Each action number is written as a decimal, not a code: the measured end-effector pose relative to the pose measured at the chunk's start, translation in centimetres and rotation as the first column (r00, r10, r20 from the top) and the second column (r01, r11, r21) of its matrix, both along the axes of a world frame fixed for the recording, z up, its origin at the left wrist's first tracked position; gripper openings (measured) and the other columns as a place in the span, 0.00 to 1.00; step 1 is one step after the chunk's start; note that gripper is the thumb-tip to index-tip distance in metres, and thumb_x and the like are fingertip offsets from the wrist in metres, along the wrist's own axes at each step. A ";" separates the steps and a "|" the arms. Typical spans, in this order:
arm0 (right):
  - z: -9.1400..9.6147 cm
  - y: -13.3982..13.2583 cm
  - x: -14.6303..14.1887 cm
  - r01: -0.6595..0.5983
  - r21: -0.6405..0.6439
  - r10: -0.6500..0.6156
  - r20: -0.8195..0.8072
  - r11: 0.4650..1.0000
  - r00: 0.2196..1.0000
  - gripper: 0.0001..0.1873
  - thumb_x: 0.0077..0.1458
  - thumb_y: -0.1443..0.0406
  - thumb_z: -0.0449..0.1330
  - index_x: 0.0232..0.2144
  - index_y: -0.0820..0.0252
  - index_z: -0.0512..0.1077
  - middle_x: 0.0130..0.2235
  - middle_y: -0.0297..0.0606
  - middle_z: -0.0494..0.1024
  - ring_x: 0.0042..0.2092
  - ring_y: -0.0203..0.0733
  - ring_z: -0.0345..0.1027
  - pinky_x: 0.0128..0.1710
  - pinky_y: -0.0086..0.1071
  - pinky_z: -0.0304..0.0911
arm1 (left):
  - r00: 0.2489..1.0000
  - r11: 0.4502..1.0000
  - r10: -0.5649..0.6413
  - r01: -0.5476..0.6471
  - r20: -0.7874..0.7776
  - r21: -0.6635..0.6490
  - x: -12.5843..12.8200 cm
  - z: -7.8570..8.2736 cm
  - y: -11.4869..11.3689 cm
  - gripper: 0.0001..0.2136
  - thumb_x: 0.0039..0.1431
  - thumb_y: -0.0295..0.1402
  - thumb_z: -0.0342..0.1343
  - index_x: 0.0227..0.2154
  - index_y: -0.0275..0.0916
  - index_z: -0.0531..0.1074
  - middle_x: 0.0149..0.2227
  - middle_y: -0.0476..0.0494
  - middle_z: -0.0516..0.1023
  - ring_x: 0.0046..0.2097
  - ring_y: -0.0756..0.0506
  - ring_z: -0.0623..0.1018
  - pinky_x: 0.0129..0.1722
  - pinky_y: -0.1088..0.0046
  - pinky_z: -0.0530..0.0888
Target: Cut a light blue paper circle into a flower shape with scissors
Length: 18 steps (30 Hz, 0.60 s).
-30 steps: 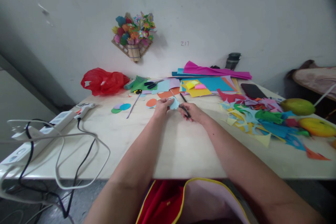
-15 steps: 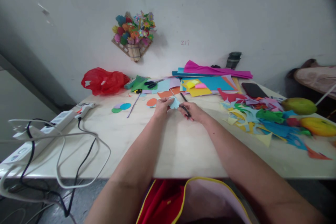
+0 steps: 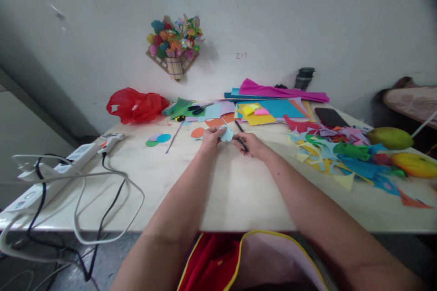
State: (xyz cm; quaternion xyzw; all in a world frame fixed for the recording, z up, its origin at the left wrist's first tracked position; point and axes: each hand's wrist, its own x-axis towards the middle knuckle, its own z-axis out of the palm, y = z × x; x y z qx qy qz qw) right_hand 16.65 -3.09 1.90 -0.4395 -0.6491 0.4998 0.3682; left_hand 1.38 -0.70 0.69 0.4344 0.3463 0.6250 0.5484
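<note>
Now, blue paper (image 3: 227, 135) in left hand (image 3: 212, 137)

Pale blue paper (image 3: 227, 135), small — black-handled scissors (image 3: 242, 144), slanted, at its right edge

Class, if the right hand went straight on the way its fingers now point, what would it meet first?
Probably the light blue paper pinched in the left hand, just ahead of the right hand, though depth is unclear in this single view.
</note>
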 end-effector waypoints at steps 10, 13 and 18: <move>-1.6 1.4 0.4 -0.042 0.002 0.042 -0.073 0.999 0.996 0.10 0.42 0.66 0.62 0.31 0.64 0.69 0.14 0.26 0.61 0.15 0.27 0.52 0.11 0.22 0.49 | 1.000 0.999 0.022 -0.021 0.019 -0.028 -0.1 0.2 -0.2 0.13 0.33 0.35 0.66 0.17 0.34 0.67 0.16 0.49 0.68 0.19 0.54 0.67 0.20 0.77 0.63; -2.4 2.0 0.4 -0.067 0.022 0.069 -0.116 0.998 0.991 0.11 0.41 0.65 0.62 0.31 0.64 0.69 0.15 0.26 0.60 0.15 0.27 0.51 0.11 0.22 0.49 | 1.000 0.999 0.030 -0.030 0.006 -0.020 -0.2 0.2 -0.2 0.13 0.33 0.35 0.66 0.17 0.34 0.68 0.16 0.49 0.68 0.19 0.53 0.67 0.19 0.77 0.61; -1.8 1.5 0.3 -0.017 0.005 0.018 -0.073 1.000 0.997 0.12 0.43 0.63 0.62 0.31 0.64 0.69 0.16 0.27 0.62 0.15 0.27 0.53 0.11 0.22 0.50 | 0.997 0.999 0.032 -0.030 -0.071 0.025 -0.5 -0.3 0.1 0.13 0.38 0.37 0.64 0.18 0.33 0.68 0.14 0.50 0.66 0.16 0.55 0.62 0.15 0.78 0.53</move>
